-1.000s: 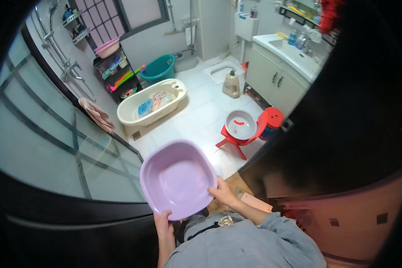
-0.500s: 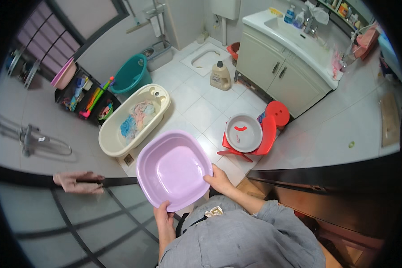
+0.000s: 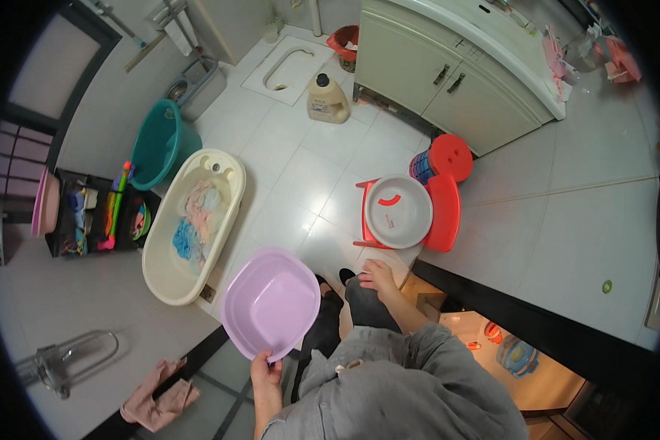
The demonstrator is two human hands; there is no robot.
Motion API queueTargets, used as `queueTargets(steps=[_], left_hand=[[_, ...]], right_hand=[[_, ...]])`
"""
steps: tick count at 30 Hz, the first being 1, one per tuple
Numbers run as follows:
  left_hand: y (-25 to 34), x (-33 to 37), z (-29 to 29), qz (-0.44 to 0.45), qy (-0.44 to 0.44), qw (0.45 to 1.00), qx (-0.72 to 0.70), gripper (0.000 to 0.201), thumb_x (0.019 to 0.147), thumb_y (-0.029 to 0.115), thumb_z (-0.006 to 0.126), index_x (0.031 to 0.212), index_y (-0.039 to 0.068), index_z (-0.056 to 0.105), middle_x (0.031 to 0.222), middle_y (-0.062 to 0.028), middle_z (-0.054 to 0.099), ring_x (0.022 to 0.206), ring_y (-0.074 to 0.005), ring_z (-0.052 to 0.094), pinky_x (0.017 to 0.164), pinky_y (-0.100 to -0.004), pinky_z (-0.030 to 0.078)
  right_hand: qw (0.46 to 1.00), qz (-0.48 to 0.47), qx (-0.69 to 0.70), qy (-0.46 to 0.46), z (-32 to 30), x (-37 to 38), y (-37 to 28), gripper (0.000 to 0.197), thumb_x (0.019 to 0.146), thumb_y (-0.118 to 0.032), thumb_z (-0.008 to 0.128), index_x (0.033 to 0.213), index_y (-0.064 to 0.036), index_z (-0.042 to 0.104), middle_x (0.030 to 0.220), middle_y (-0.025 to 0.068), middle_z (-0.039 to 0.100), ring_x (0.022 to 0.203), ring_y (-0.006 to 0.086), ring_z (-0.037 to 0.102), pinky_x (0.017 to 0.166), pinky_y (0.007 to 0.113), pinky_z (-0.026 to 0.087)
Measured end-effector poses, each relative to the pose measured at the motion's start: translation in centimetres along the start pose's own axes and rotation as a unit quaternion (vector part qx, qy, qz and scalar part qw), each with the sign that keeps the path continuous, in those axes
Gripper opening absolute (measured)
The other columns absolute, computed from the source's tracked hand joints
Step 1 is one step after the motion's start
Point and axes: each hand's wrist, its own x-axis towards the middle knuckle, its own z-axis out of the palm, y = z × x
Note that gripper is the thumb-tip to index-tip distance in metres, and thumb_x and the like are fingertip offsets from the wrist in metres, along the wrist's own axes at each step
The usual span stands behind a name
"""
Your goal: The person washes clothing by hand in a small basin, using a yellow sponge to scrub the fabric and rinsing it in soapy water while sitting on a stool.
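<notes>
Lilac plastic, one basin (image 3: 270, 304), is what I see in my left hand (image 3: 266, 369): the fingers are clamped on its near rim, and it hangs empty above the tile floor (image 3: 301, 176), just in front of my dark trousers (image 3: 345, 315). My right hand (image 3: 380, 278) is off the basin, resting loosely near my thigh, fingers slightly curled and together, gripping nothing. I count one cream baby tub (image 3: 191, 224) to the left of the basin, with pink and blue cloths lying in it, and one teal bucket (image 3: 158, 143) just beyond the tub. Ahead on the right stands one red stool (image 3: 444, 213) carrying one white basin (image 3: 398, 211), and a second, round red stool (image 3: 450, 156) sits just behind it. One beige jug (image 3: 325, 99) stands near the white cabinet (image 3: 447, 81). One pink cloth (image 3: 158, 400) lies on the floor at my lower left, near one metal rack (image 3: 70, 359).
</notes>
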Motion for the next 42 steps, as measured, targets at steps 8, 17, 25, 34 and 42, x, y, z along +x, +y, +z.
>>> queueTargets(steps=[8,17,25,34,42], left_hand=[[1.7,0.8,0.2,-0.033,0.028,0.99,0.133,0.034,0.067,-0.004,0.043,0.1,0.004,0.043,0.08,-0.0059,0.052,0.06,-0.0183,0.054,0.042,-0.0264,0.046],[1.0,0.3,2.6,-0.086,0.061,0.989,0.104,0.047,0.062,-0.007,0.044,0.107,0.003,0.041,0.095,-0.0092,0.05,0.082,-0.0245,0.053,0.07,-0.0364,0.047],[0.9,0.4,4.7,-0.057,0.049,0.992,0.101,0.044,0.062,-0.006,0.045,0.105,0.006,0.043,0.09,-0.0081,0.052,0.077,-0.0229,0.053,0.059,-0.0352,0.048],[4.7,-1.2,8.5,0.033,-0.01,0.999,-0.005,0.036,0.065,-0.006,0.048,0.1,0.001,0.042,0.08,-0.0099,0.053,0.06,-0.0201,0.057,0.041,-0.0288,0.05],[7.0,2.8,7.9,-0.008,0.111,0.981,-0.157,0.034,0.061,-0.004,0.051,0.094,0.004,0.048,0.084,-0.009,0.051,0.071,-0.0231,0.053,0.059,-0.0332,0.051]], right_hand=[[0.944,0.145,0.158,0.251,-7.4,11.1,5.6,0.051,0.083,-0.029,0.047,0.122,-0.0018,0.031,0.117,0.0174,0.036,0.093,0.0302,0.049,0.064,0.038,0.05],[0.834,0.095,0.438,0.322,-8.5,18.1,6.4,0.032,0.081,-0.024,0.051,0.107,-0.0087,0.043,0.098,0.0093,0.044,0.087,0.0248,0.048,0.062,0.038,0.047],[0.837,0.123,0.45,0.285,-9.9,17.8,2.8,0.023,0.076,-0.014,0.051,0.098,-0.0116,0.048,0.066,0.0035,0.049,0.046,0.0144,0.041,0.035,0.021,0.026],[0.973,0.033,0.097,0.205,-4.9,12.6,-10.4,0.03,0.069,-0.008,0.049,0.099,-0.0042,0.046,0.074,0.009,0.053,0.048,0.0168,0.046,0.032,0.024,0.03],[0.992,-0.04,-0.091,0.076,9.3,13.4,-21.0,0.034,0.063,-0.004,0.049,0.096,-0.0093,0.044,0.064,0.0054,0.047,0.036,0.0137,0.037,0.026,0.022,0.023]])
